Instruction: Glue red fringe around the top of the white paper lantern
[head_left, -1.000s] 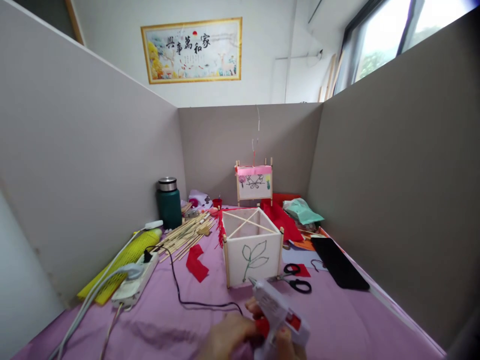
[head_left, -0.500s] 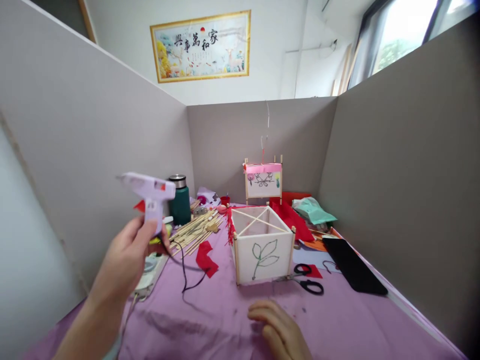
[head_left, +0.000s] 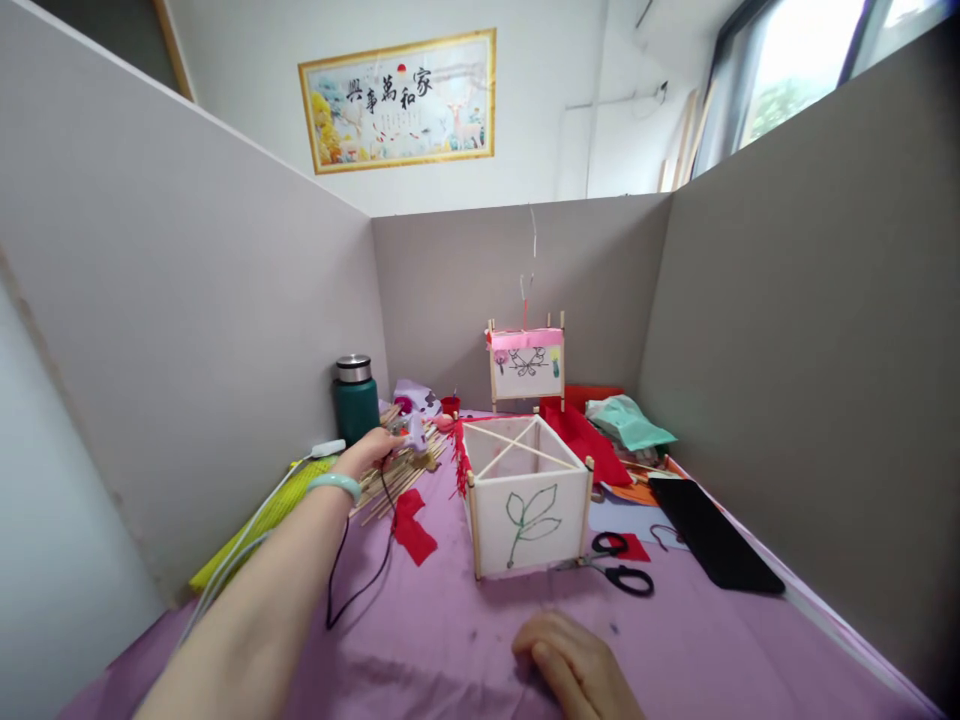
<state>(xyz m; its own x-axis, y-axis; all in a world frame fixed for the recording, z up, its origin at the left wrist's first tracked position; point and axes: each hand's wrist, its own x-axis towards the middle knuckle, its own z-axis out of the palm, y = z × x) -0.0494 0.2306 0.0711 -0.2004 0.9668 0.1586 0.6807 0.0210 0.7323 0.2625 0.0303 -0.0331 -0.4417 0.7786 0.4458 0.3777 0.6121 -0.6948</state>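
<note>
My left hand (head_left: 367,452) reaches far forward over a bundle of wooden sticks (head_left: 397,475), gripping a pale purple hot glue gun (head_left: 414,434) that it mostly hides. A black cord (head_left: 360,580) trails from the gun across the pink cloth. My right hand (head_left: 574,665) lies open on the cloth at the near edge, touching nothing else. Beyond it stands an open square lantern frame of wooden sticks (head_left: 525,525), with a leaf drawn on its white paper panel. Black-handled scissors (head_left: 619,565) lie just to its right.
Grey partition walls (head_left: 187,300) enclose the pink-covered table (head_left: 442,640). A green thermos (head_left: 356,400) and yellow netting (head_left: 262,520) stand left, with a red paper scrap (head_left: 412,530) nearby. A black tablet-like slab (head_left: 712,535) and coloured paper lie right. A finished paper panel (head_left: 525,365) stands behind.
My left hand has moved from near my body, up and out to the left, then forward and down to the sticks with the glue gun. My right hand has let go of the gun and rests on the cloth.
</note>
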